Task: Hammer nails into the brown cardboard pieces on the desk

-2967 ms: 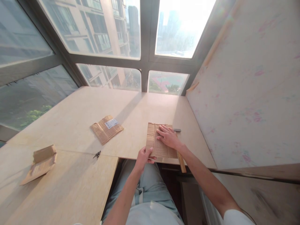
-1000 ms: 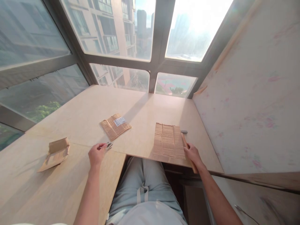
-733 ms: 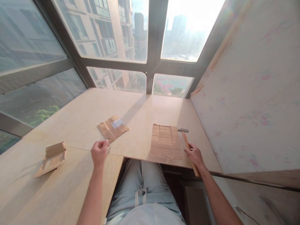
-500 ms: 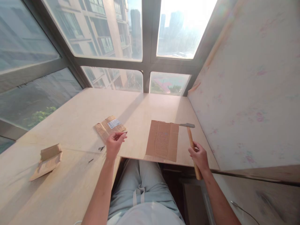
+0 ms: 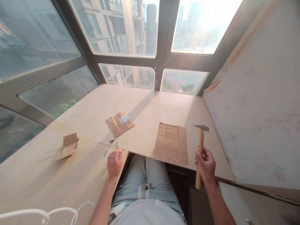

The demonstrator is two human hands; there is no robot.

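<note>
1. Hammer point(image 5: 201, 139): metal head, wooden handle. Located at the right, just beside the perforated cardboard, not touching it. Held by the right hand point(image 5: 206, 164), fingers wrapped around the handle near mid-length, head pointing away from the person. Judged head-heavy, rigid and sturdy; the bare wood could twist in a loose grip. Best hold: firmly on the handle, lower down for a fuller swing, nearer the head for control.

2. Nails point(image 5: 112, 141): small, dark, loose, lying on the bench point(image 5: 140, 109) beyond the left hand point(image 5: 114, 161); exact count not legible. Likely light, hard and prone to roll; best pinched by the shank, clear of the point. Left fingers curled inward near the bench edge; cannot tell whether they pinch a nail.

3. Perforated cardboard point(image 5: 171, 143): 1 flat sheet, rows of holes at centre, by the near edge. Probably light, easily creased; take by an outer edge.

4. Labelled cardboard point(image 5: 116, 126): 1 piece, beyond the nails.

5. Folded cardboard point(image 5: 69, 150): 1 piece, far left, one flap raised.
</note>
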